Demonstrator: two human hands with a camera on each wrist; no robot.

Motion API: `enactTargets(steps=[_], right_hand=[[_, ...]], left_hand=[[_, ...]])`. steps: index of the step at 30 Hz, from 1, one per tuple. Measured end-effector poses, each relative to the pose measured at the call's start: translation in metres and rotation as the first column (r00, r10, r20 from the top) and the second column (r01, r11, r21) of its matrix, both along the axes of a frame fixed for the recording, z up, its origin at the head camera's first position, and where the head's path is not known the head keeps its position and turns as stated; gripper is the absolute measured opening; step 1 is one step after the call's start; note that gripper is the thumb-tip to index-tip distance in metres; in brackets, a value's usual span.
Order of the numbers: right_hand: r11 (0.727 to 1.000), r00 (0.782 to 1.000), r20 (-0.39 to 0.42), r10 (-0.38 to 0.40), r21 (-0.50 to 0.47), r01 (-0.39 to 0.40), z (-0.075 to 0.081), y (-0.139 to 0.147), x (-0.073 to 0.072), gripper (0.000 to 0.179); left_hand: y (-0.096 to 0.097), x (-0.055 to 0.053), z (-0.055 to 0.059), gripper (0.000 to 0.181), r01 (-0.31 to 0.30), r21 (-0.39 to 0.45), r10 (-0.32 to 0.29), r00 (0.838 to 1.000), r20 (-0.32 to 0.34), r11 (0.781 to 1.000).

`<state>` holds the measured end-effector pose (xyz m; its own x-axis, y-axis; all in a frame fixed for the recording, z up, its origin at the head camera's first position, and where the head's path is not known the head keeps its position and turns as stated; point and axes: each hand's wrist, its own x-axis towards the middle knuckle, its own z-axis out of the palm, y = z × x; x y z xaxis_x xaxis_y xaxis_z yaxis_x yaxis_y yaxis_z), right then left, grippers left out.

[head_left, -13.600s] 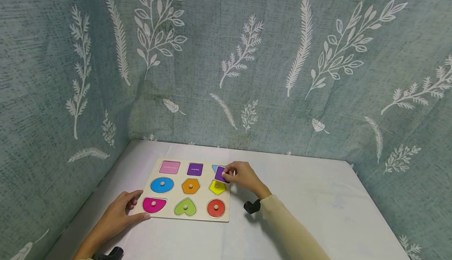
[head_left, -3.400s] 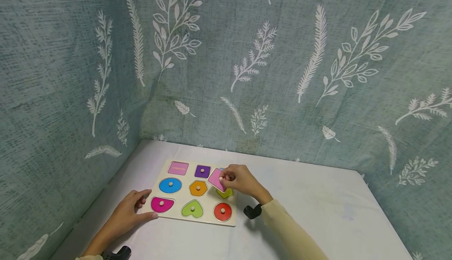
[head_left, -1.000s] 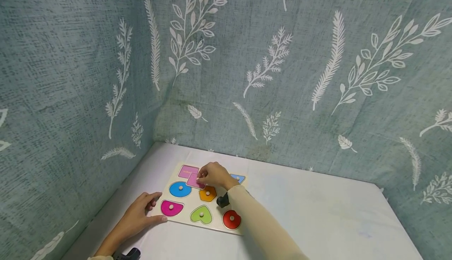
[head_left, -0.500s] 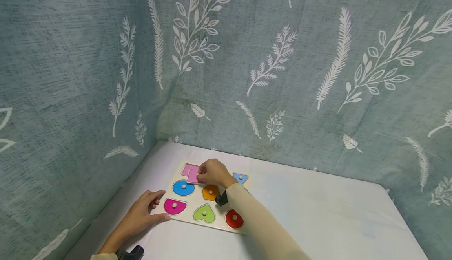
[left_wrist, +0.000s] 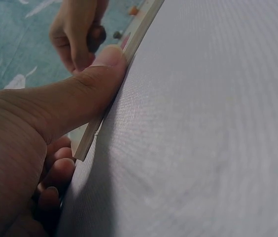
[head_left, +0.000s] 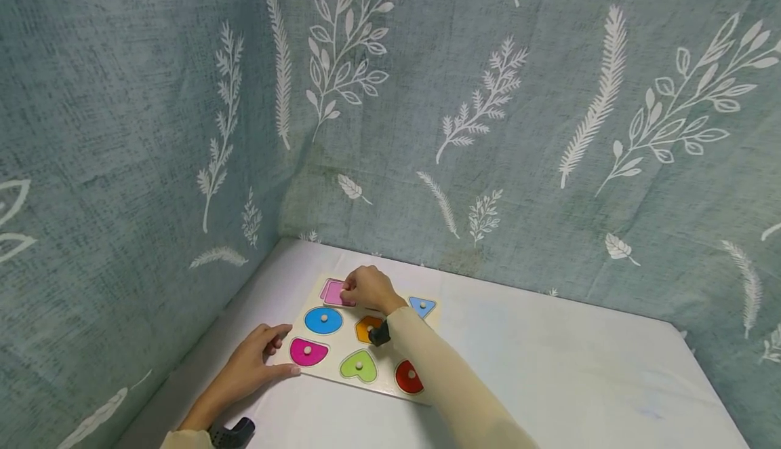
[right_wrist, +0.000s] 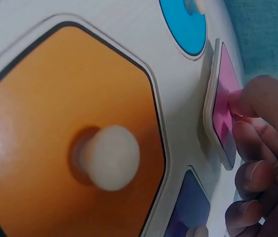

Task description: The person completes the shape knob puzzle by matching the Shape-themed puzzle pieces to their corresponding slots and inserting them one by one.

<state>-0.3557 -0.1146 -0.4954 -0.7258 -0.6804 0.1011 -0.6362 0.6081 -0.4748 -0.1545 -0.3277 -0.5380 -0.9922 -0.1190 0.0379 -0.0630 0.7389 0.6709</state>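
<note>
Since 0.5 s ago the right hand (head_left: 366,289) has carried the pink rectangle piece (head_left: 333,292) further toward the far left corner of the puzzle board (head_left: 390,382), and it now sits over the pink recess there. In the right wrist view the piece (right_wrist: 224,113) stands tilted, 1 edge raised above the board (right_wrist: 129,29), with the fingertips (right_wrist: 247,98) curled against its pink face; whether they pinch its knob is hidden. The right forearm, in a beige sleeve (head_left: 439,381), reaches diagonally across the board, covering part of the orange hexagon (head_left: 365,327) and the red circle (head_left: 407,376).

The left hand (head_left: 256,361) lies at the board's near left corner, palm down, fingers relaxed and slightly spread, holding nothing. In the left wrist view its thumb (left_wrist: 80,94) presses straight against the board's thin edge (left_wrist: 129,49).

On the board the blue circle (head_left: 323,319), magenta semicircle (head_left: 308,351), green heart (head_left: 358,365) and blue triangle (head_left: 422,306) sit in their recesses. Everything rests on a white table (head_left: 579,381) backed by leaf-patterned fabric (head_left: 488,96)
</note>
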Motion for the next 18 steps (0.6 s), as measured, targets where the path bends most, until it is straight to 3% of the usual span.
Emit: enactTargets(steps=[18], right_hand=[[0.998, 1.0, 0.01, -0.02, 0.054, 0.019, -0.0005, -0.007, -0.0041, 0.015]], left_hand=[[0.0013, -0.0004, 0.0043, 0.091, -0.012, 0.013, 0.012, 1.0, 0.019, 1.0]])
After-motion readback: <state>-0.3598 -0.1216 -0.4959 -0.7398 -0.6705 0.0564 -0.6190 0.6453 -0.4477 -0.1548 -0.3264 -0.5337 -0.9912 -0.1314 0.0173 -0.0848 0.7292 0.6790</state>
